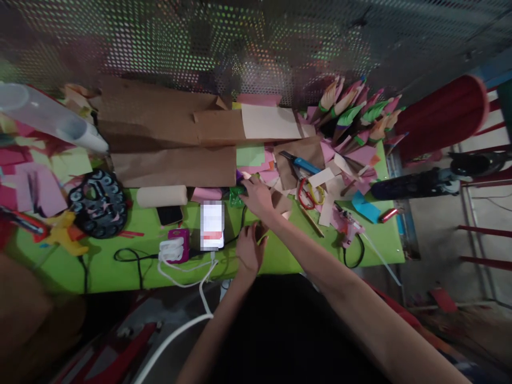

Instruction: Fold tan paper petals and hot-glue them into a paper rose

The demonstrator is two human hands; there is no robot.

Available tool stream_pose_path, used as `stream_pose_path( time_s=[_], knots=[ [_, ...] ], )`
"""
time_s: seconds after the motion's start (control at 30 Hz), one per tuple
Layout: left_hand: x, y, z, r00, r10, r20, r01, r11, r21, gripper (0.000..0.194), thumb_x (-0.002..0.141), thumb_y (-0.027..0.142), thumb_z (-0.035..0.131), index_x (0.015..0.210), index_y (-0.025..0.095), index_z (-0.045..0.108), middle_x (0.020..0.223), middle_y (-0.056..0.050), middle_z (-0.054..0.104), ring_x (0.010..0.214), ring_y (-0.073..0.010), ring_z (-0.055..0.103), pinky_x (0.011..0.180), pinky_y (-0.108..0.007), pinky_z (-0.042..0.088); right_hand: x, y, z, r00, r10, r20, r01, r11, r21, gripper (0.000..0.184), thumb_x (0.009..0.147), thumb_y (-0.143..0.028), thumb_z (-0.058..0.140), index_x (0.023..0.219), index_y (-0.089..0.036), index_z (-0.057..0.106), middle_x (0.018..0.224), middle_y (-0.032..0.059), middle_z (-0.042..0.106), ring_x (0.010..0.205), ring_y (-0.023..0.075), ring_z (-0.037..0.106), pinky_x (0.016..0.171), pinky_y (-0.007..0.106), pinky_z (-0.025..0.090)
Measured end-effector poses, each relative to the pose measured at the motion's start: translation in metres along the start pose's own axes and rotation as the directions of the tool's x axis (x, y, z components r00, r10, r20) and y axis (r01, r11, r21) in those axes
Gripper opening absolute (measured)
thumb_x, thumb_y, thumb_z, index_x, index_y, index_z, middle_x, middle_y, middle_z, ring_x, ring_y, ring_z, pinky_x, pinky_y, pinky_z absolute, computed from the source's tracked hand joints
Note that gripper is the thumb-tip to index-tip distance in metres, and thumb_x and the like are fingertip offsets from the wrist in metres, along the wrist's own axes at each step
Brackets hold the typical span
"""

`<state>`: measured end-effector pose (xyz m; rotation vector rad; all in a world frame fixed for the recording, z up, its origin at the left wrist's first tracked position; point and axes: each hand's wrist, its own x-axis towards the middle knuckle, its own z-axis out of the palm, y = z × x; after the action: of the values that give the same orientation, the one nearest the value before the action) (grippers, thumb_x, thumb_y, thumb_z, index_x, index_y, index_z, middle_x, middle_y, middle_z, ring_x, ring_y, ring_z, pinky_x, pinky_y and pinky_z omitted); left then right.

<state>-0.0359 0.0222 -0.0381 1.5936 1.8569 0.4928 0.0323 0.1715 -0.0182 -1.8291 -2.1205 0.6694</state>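
Right Hand (258, 194) Was at a Shiny Green Item (236, 197)

A yellow glue gun (66, 236) lay left on the surface (290, 253). Right of a lit phone (212, 226), the green item sat mid-surface. The left hand (250, 248) curled nearer, fingers slightly apart; farther, the right hand's fingertips met the item, grip unclear. Scissors (301, 193) lay right.

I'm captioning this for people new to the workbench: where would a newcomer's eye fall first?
Probably on the rectangular phone with the bright white screen, near the middle of the lime-green table, left of the bare left hand. Next might come the bundle of rolled pink, green and cream paper at the table's far right corner. By the fingertips of the right hand, a shiny green piece also stands out.
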Motion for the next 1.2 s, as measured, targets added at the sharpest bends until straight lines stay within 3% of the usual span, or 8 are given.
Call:
stream_pose_path(
  time_s=[0.1,0.23,0.43,0.67,0.8,0.97,1.07,1.2],
  knots=[
    [0.003,0.001,-0.007,1.000,-0.017,0.012,0.018,0.996,-0.089,0.043,0.083,0.028,0.069,0.125,0.021,0.060,0.104,-0.011,0.067,0.092,-0.0255,0.066,0.078,-0.037,0.053,-0.003,0.003,-0.003,1.000,0.014,-0.001,-0.014,0.999,0.042,0.016,0.079,-0.021,0.072,0.094,-0.019,0.068,0.101,0.0108,0.063,0.093,0.0265,0.060,0.080,0.038,0.047],
    [0.008,0.001,-0.015,0.993,-0.121,0.014,0.119,0.940,-0.318,0.032,0.084,0.025,0.067,0.115,0.017,0.063,0.100,-0.010,0.067,0.083,-0.0215,0.065,0.078,-0.038,0.054,-0.020,0.015,-0.015,0.993,0.121,-0.014,-0.108,0.927,0.358,0.019,0.079,-0.037,0.073,0.081,-0.021,0.063,0.085,0.0031,0.064,0.078,0.0192,0.057,0.072,0.031,0.044],
    [0.017,0.019,-0.030,0.988,-0.122,0.092,0.153,0.768,-0.622,0.033,0.090,0.028,0.059,0.123,0.019,0.059,0.118,-0.011,0.068,0.100,-0.0194,0.067,0.088,-0.035,0.056,-0.066,0.021,-0.030,0.919,0.379,0.108,-0.297,0.487,0.821,0.042,0.066,-0.053,0.077,0.063,-0.023,0.048,0.056,-0.0053,0.046,0.054,0.0120,0.042,0.053,0.026,0.033],
    [0.024,0.037,-0.039,0.960,0.031,0.277,0.227,0.493,-0.840,0.050,0.090,0.035,0.063,0.137,0.021,0.052,0.141,-0.012,0.059,0.120,-0.0238,0.063,0.102,-0.037,0.053,-0.114,0.012,-0.037,0.844,0.468,0.262,-0.389,0.198,0.900,0.044,0.061,-0.057,0.077,0.062,-0.022,0.051,0.054,-0.0048,0.045,0.050,0.0100,0.037,0.049,0.025,0.033],
    [0.024,0.036,-0.038,0.954,0.017,0.300,0.251,0.504,-0.827,0.043,0.087,0.033,0.065,0.126,0.016,0.058,0.122,-0.013,0.070,0.108,-0.0237,0.068,0.094,-0.036,0.056,-0.127,0.019,-0.048,0.866,0.399,0.300,-0.422,0.264,0.868,0.037,0.064,-0.054,0.076,0.065,-0.021,0.059,0.059,-0.0021,0.054,0.053,0.0113,0.043,0.052,0.026,0.037],
    [0.024,0.034,-0.036,0.987,0.011,0.158,0.094,0.761,-0.642,0.024,0.085,0.026,0.064,0.108,0.018,0.064,0.106,-0.009,0.072,0.096,-0.0204,0.068,0.089,-0.037,0.056,-0.132,0.032,-0.074,0.905,0.403,0.137,-0.330,0.460,0.825,0.030,0.072,-0.050,0.073,0.086,-0.023,0.071,0.084,0.0033,0.069,0.073,0.0174,0.058,0.064,0.029,0.046],
    [0.022,0.035,-0.035,0.991,0.114,0.066,-0.067,0.866,-0.495,0.019,0.085,0.019,0.063,0.103,0.019,0.064,0.103,-0.007,0.069,0.097,-0.0195,0.067,0.089,-0.036,0.054,-0.132,0.038,-0.082,0.917,0.373,0.144,-0.327,0.495,0.805,0.030,0.076,-0.051,0.069,0.084,-0.023,0.073,0.076,0.0019,0.068,0.067,0.0160,0.056,0.059,0.028,0.044],
    [0.018,0.041,-0.036,0.981,0.194,0.030,-0.164,0.894,-0.417,0.022,0.086,0.014,0.061,0.107,0.021,0.063,0.107,-0.007,0.066,0.096,-0.0183,0.067,0.088,-0.034,0.055,-0.131,0.043,-0.080,0.919,0.362,0.157,-0.339,0.520,0.784,0.027,0.072,-0.049,0.072,0.074,-0.022,0.072,0.062,-0.0010,0.060,0.058,0.0136,0.048,0.054,0.027,0.039]
  ],
)
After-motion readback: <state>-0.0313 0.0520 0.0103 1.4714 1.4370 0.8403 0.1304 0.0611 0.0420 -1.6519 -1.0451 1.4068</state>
